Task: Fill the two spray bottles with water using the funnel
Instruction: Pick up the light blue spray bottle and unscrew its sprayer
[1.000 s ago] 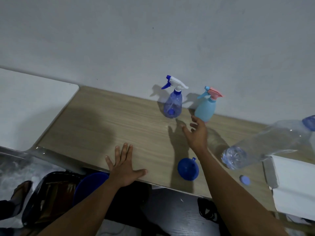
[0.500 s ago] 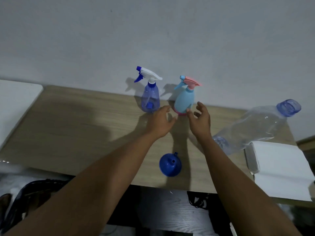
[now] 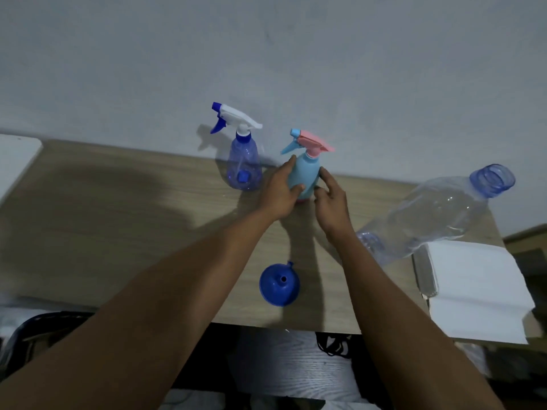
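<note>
Two hands frame the light-blue spray bottle point(image 3: 305, 179) by the wall: left hand point(image 3: 278, 192) wrapped on its body, right hand point(image 3: 331, 199) with fingers spread, seemingly just touching. Neither sprayer is off; the dark-blue spray bottle point(image 3: 244, 170), funnel point(image 3: 279, 288) and water bottle point(image 3: 438, 214) wait untouched.

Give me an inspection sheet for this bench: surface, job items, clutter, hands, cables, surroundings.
Surface: wooden tabletop, dry as far as visible.
Job's things: light blue spray bottle upright, pink trigger head still on; clear blue spray bottle upright beside it, head on; blue funnel wide end down, near the front edge; large clear water bottle, uncapped.
Clutter: white box at the table's right end.
Hands: left hand wraps the light blue spray bottle; right hand touches its other side, fingers open.
Cables: dark cord under the table.
Surroundings: plain grey wall behind.
</note>
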